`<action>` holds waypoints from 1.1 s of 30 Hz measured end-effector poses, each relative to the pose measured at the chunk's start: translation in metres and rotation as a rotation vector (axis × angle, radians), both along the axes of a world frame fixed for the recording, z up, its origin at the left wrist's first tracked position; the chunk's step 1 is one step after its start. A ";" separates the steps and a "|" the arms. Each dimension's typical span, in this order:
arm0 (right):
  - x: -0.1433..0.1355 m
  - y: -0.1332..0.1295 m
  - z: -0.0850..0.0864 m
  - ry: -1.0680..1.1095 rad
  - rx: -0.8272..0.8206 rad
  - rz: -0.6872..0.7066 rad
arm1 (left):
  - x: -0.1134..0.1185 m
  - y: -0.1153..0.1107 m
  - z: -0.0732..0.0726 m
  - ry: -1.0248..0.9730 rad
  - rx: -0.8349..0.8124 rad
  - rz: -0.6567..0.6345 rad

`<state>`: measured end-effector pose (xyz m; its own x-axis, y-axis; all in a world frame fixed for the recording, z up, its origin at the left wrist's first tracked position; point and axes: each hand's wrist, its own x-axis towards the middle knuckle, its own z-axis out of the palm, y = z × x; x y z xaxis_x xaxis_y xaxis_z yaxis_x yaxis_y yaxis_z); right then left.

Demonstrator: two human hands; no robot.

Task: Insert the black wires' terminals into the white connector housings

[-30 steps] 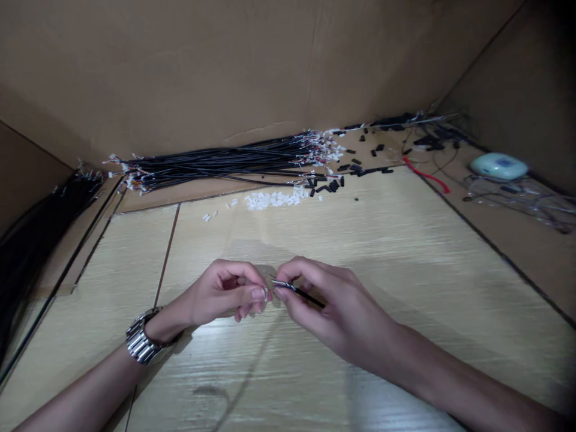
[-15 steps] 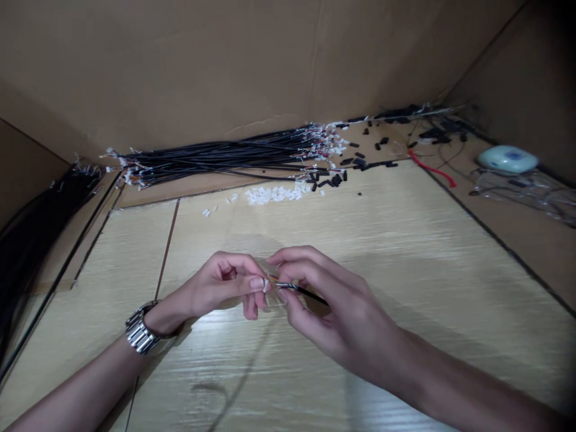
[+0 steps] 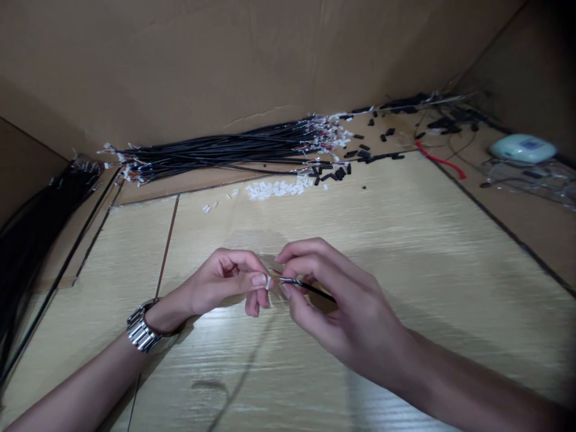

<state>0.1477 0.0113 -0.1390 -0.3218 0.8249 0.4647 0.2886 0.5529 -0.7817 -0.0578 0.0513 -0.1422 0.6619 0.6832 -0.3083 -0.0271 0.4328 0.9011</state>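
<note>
My left hand [image 3: 238, 282] pinches a small white connector housing [image 3: 269, 282] between thumb and forefinger. Facing it, my right hand [image 3: 333, 294] grips a black cable [image 3: 317, 292] close to its stripped end. Thin coloured wires [image 3: 279, 277] fan out of the cable's end and reach the white housing. Whether any wire tip sits inside the housing is too small to tell. Both hands are held above the wooden tabletop, and the rest of the cable is hidden behind my right hand.
Black cables [image 3: 216, 147] with wired ends lie along the back cardboard wall. Before them are loose white housings [image 3: 279, 189] and short black tubes [image 3: 335, 174]. More cables [image 3: 36, 216] lie at left. A red strip [image 3: 441, 161] and a pale green rounded object [image 3: 522, 148] are at right.
My right hand has shifted slightly right and up with the cable. The left hand keeps its pinch on the white housing, which now shows more clearly. The camera view has tilted a little.
</note>
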 end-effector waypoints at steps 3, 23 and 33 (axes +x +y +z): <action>0.000 0.000 0.000 0.000 0.012 -0.004 | 0.000 0.000 0.000 -0.002 -0.010 -0.001; 0.001 -0.001 -0.007 -0.089 0.100 -0.011 | 0.002 -0.002 0.000 0.051 0.068 0.023; 0.005 0.005 -0.014 -0.046 0.045 0.008 | 0.005 -0.007 -0.001 0.088 0.136 0.068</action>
<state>0.1523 0.0158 -0.1530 -0.3498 0.8008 0.4862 0.3193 0.5898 -0.7417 -0.0524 0.0447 -0.1433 0.5875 0.7648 -0.2643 0.0294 0.3063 0.9515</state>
